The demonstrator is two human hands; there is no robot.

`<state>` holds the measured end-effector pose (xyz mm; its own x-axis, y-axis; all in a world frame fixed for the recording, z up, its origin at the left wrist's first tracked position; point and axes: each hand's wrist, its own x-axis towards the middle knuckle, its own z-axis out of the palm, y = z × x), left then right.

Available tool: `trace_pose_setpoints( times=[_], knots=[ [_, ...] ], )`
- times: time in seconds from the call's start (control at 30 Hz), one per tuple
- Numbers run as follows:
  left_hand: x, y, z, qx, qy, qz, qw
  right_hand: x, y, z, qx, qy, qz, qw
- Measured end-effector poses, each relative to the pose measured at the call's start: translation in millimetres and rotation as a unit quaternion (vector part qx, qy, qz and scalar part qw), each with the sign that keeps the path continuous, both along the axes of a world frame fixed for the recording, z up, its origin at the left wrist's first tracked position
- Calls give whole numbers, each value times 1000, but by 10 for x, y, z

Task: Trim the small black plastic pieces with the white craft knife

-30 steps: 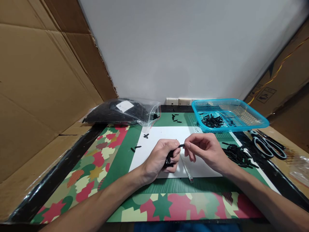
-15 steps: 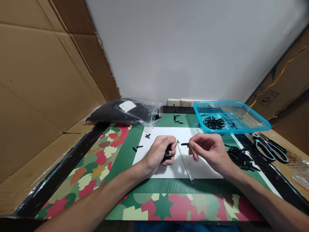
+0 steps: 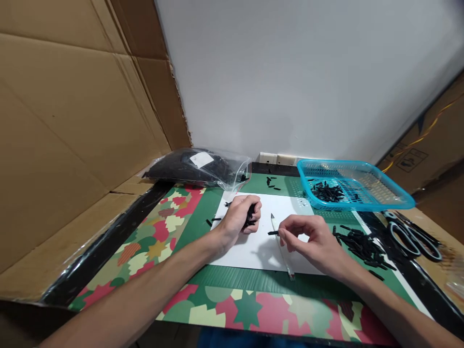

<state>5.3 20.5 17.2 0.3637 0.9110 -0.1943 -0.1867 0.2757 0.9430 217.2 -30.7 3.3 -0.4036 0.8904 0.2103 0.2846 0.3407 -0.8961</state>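
Lowered since half a second ago: right hand (image 3: 314, 240), now just above the white paper sheet (image 3: 253, 241), thumb and forefinger pinched on a short black plastic strip (image 3: 273, 233). Strip's long axis roughly level, pointing left from the pinch toward the slim white pen-like tool (image 3: 282, 246) lying just beside it. Left hand (image 3: 239, 217) farther back and left, fist closed around a bundle of black strips (image 3: 250, 216), knuckles up. Blue plastic mesh basket (image 3: 357, 186) well beyond the right hand's pinch.
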Motion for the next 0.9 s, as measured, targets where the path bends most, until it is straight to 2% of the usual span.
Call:
trace_pose_setpoints(
  times=[0.07, 0.13, 0.2, 0.27, 0.33, 0.4, 0.43, 0.47, 0.57, 0.7, 0.9],
  knots=[
    [-5, 16, -15, 0, -1, -2, 1000, 11, -12, -30, 82, -67, 6, 994],
    [-7, 40, -51, 0, -4, 0, 1000, 27, -16, -82, 207, -151, 20, 966],
    [-12, 72, -99, 2, -11, 8, 1000, 27, -27, -136, 320, -226, 42, 919],
    [-25, 102, -143, 2, -26, 15, 1000, -12, -55, -169, 384, -261, 62, 884],
    [-41, 117, -170, -1, -43, 20, 999, -94, -109, -176, 455, -277, 74, 843],
    [-54, 112, -179, -4, -60, 22, 998, -204, -181, -171, 556, -281, 97, 776],
    [-57, 103, -178, -5, -67, 21, 997, -262, -217, -171, 587, -277, 103, 754],
    [-57, 90, -176, -5, -74, 18, 997, -314, -249, -173, 601, -275, 109, 743],
    [-42, 53, -167, -5, -86, 7, 996, -405, -295, -193, 595, -260, 124, 751],
    [-19, 35, -165, -7, -92, -1, 996, -355, -258, -224, 591, -222, 126, 765],
    [1, -8, -167, -18, -74, -11, 997, -314, -203, -289, 521, -238, 132, 809]
  ],
)
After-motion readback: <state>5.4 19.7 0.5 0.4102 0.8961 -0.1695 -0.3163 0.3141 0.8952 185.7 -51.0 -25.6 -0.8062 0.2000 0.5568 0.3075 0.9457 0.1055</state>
